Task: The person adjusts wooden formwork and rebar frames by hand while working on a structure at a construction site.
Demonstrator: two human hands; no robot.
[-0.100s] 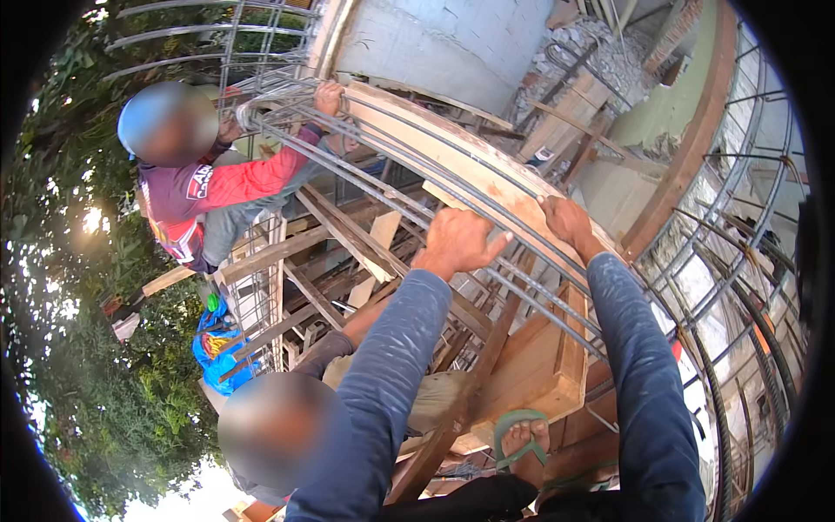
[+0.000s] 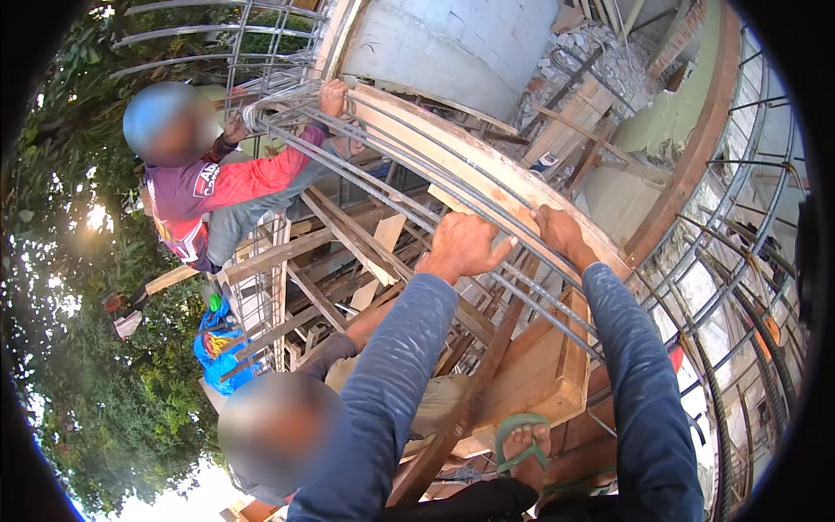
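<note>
A long cage of grey steel rebar (image 2: 396, 206) runs slantwise across the middle, from the far left toward my right arm. My left hand (image 2: 467, 247) is closed over its lower-left bars, thumb pointing right. Farther right, my right hand (image 2: 561, 233) has its fingers curled on the upper bar, beside the plywood board (image 2: 487, 167) of a wooden form; part of its grip is hidden. At the far end a co-worker in a red and purple shirt (image 2: 235, 187) holds the rebar with a hand (image 2: 332, 97) near bunched stirrups.
Below the cage lie crossed timbers (image 2: 348, 235) and a wooden box form (image 2: 531, 374). My sandalled foot (image 2: 522, 444) stands beside it. A second person's blurred head (image 2: 283, 431) is close to my left arm. Upright rebar (image 2: 722, 365) curves along the right; rubble (image 2: 570, 52) lies far back.
My right hand has shifted slightly left and nearer along the upper bar. The whole view has drifted a little; my left hand keeps its hold.
</note>
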